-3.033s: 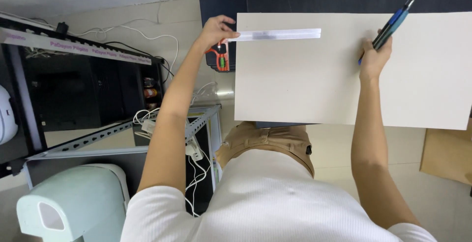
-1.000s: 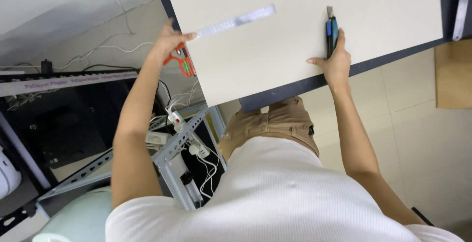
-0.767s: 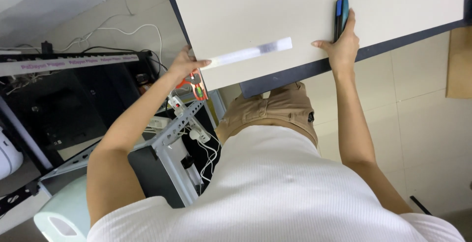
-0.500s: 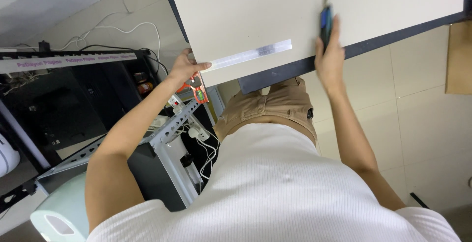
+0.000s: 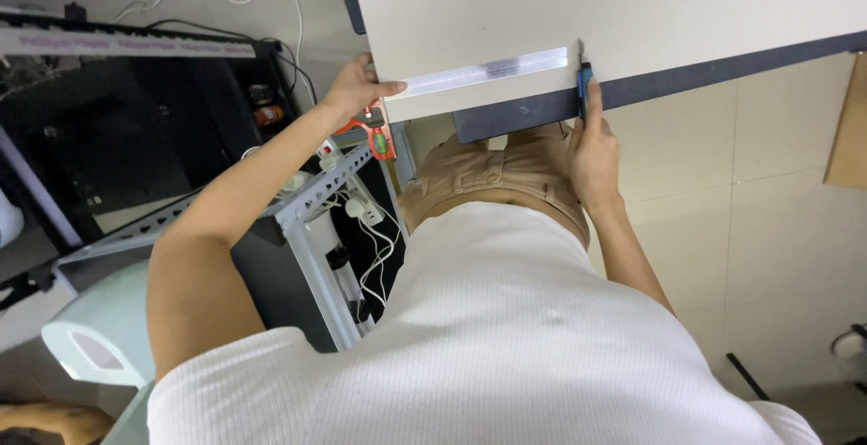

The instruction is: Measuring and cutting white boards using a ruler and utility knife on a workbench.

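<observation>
Ruler: a flat metal ruler [image 5: 488, 71] lies across the near edge of a large cream sheet of board [image 5: 632, 2], running left to right and tilted a little up toward the right.
Board: the cream sheet rests on a dark blue cutting mat [image 5: 686, 79], whose near edge shows as a dark strip below the sheet; both sit on the surface at the far side of the view.
Left hand: the left hand [image 5: 357, 88] is at the left end of the ruler, its fingers [image 5: 388, 89] stretched flat and pressing down on that end, not wrapped around anything.
Right hand: the right hand [image 5: 591, 142] is clenched around a blue utility knife [image 5: 584, 79], held upright with its tip at the right end of the ruler, touching the board.
Knife: the blade end meets the sheet just beside the ruler's right end; the handle runs down over the mat's edge into the hand.
Nearby: an orange and green tool [image 5: 375, 133] shows just below the left hand; a grey metal rack [image 5: 298, 219] with white cables [image 5: 370, 228] stands to the left; tiled floor [image 5: 768, 210] is on the right.
</observation>
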